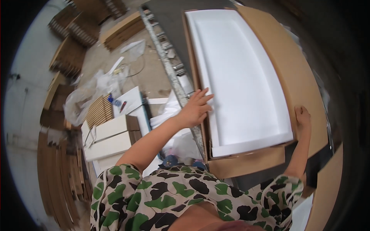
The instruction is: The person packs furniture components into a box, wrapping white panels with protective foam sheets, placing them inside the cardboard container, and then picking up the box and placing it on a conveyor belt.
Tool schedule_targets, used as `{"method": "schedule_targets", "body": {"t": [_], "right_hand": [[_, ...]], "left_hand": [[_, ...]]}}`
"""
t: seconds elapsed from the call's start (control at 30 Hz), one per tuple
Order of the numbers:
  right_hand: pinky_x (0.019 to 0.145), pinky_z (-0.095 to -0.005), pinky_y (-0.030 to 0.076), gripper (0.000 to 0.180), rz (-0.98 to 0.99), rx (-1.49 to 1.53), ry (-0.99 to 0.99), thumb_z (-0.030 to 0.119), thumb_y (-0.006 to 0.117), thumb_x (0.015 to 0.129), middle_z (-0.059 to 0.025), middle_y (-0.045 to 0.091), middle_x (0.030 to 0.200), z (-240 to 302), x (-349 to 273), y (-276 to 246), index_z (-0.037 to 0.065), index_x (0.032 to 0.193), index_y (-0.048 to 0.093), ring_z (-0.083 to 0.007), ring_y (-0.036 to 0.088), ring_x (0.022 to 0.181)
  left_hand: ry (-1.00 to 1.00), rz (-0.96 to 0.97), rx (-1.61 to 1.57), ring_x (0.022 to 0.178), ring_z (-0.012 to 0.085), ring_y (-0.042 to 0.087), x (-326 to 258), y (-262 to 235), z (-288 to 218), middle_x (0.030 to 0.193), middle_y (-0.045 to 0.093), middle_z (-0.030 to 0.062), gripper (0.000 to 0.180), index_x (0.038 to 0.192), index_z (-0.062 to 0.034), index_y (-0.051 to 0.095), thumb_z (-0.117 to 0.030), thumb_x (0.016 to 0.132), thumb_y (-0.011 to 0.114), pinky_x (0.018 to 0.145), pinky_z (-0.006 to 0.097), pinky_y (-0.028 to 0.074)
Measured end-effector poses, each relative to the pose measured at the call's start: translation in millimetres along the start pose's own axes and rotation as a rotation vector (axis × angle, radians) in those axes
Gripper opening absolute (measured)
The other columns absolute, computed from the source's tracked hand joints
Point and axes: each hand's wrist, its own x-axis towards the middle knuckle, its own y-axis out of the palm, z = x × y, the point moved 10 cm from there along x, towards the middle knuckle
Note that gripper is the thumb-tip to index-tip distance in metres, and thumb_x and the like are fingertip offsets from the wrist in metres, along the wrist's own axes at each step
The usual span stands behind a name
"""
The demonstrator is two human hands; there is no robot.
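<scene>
A long cardboard box (198,77) lies lengthwise before me with its top open. White foam sheeting (243,77) with raised borders fills it; what lies beneath the foam is hidden. My left hand (195,109) reaches over the box's left wall, fingers apart, the tips touching the foam's left border. At the near right corner, my right hand (303,116) is on the wide right-hand cardboard flap (287,57), its fingers bent and close together at the fold. A shorter flap (246,161) hangs outward at the box's near end.
The box rests on a dark conveyor belt (169,19) with a metal side rail (163,50). On the left stand white-and-brown packages (110,138), crumpled clear plastic (83,100) and a red-handled tool (123,106). Cardboard stacks (61,169) line the left wall.
</scene>
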Motion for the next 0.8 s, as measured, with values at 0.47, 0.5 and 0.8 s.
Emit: {"method": "schedule_targets", "body": {"t": [0.47, 0.5, 0.8], "right_hand": [[0.098, -0.0345, 0.034, 0.102, 0.589, 0.225, -0.752, 0.054, 0.067, 0.064, -0.0294, 0.041, 0.125, 442, -200, 107, -0.01, 0.13, 0.024, -0.036, 0.04, 0.119], [0.093, -0.0349, 0.04, 0.096, 0.648, 0.267, -0.739, 0.04, 0.07, 0.066, -0.0276, 0.041, 0.126, 436, -206, 112, -0.007, 0.133, 0.02, -0.0343, 0.046, 0.114], [0.087, -0.0349, 0.039, 0.057, 0.978, 0.525, -0.362, 0.033, 0.059, 0.076, -0.0068, 0.048, 0.12, 375, -184, 146, 0.009, 0.125, 0.04, -0.0214, 0.046, 0.108]], "left_hand": [[-0.784, 0.067, -0.814, 0.123, 0.0348, 0.034, -112, 103, -52, 0.132, 0.034, 0.0248, 0.074, 0.135, 0.001, 0.021, -0.056, 0.088, 0.028, 0.102, 0.035, 0.027], [-0.755, 0.302, -0.876, 0.121, 0.0349, 0.037, -125, 109, -72, 0.129, 0.039, 0.0236, 0.075, 0.13, 0.001, 0.032, -0.059, 0.087, 0.027, 0.101, 0.035, 0.029], [-1.165, -0.273, -0.496, 0.081, 0.0352, 0.057, -429, 134, -40, 0.088, 0.062, 0.0168, 0.047, 0.095, -0.0063, 0.062, -0.049, 0.077, 0.054, 0.072, 0.042, 0.045]]}}
